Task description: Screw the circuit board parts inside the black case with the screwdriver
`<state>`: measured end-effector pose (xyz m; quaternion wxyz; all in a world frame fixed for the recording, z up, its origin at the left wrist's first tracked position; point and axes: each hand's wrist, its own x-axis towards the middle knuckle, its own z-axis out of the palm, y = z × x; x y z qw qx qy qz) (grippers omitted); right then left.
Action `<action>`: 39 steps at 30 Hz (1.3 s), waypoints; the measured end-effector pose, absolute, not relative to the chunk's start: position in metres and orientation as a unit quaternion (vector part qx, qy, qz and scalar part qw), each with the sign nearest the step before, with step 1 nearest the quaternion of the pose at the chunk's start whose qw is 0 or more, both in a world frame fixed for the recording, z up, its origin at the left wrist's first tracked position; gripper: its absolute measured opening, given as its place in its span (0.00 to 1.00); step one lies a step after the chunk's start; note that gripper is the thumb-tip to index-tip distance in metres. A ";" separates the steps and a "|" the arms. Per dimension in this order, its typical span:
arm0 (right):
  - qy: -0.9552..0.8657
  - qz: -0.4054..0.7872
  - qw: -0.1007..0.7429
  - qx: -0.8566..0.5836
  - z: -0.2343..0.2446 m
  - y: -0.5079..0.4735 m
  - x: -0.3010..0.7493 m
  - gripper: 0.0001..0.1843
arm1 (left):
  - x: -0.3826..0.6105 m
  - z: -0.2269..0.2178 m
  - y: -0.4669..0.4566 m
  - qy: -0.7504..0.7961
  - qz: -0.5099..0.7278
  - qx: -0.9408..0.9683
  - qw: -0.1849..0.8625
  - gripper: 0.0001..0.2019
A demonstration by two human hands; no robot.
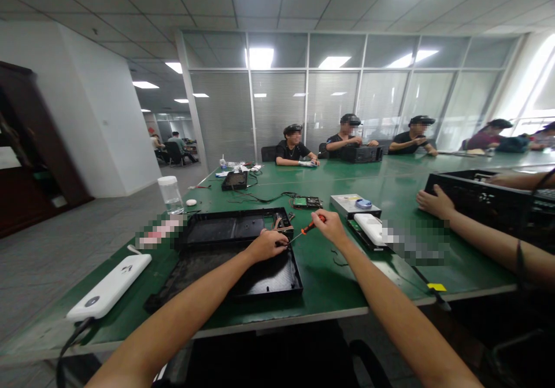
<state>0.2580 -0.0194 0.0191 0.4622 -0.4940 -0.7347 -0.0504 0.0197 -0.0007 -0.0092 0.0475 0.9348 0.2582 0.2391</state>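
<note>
My right hand point(330, 226) is closed around the handle of an orange-and-black screwdriver point(307, 228). Its thin shaft slants down to the left, and the tip meets the fingers of my left hand point(267, 246). Those fingers are curled together at the right side of an open black plastic case point(273, 272); what they pinch, if anything, is hidden. The case lies in two parts, the nearer one a shallow shell with a raised rim. Behind it, the other black part point(225, 226) has wires and small metal parts at its right end.
A white power bank point(110, 287) with a cable lies at left, near a clear lidded jar point(171, 196). A hard drive point(307, 202), a silver drive box point(353, 206) and a white device point(368, 228) sit ahead. At right, a co-worker's hands hold a black computer case point(459, 188).
</note>
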 end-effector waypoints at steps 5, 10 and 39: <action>-0.759 -0.101 0.380 -0.518 0.037 -0.031 0.244 0.22 | 0.019 -0.011 -0.001 0.264 0.245 0.932 0.047 0.07; -0.813 -0.136 0.234 -0.516 0.076 -0.047 0.221 0.20 | 0.018 -0.015 0.001 0.263 0.262 0.927 0.052 0.08; -0.817 -0.057 0.237 -0.523 0.091 -0.019 0.218 0.22 | 0.014 -0.014 0.001 0.268 0.247 0.930 0.052 0.10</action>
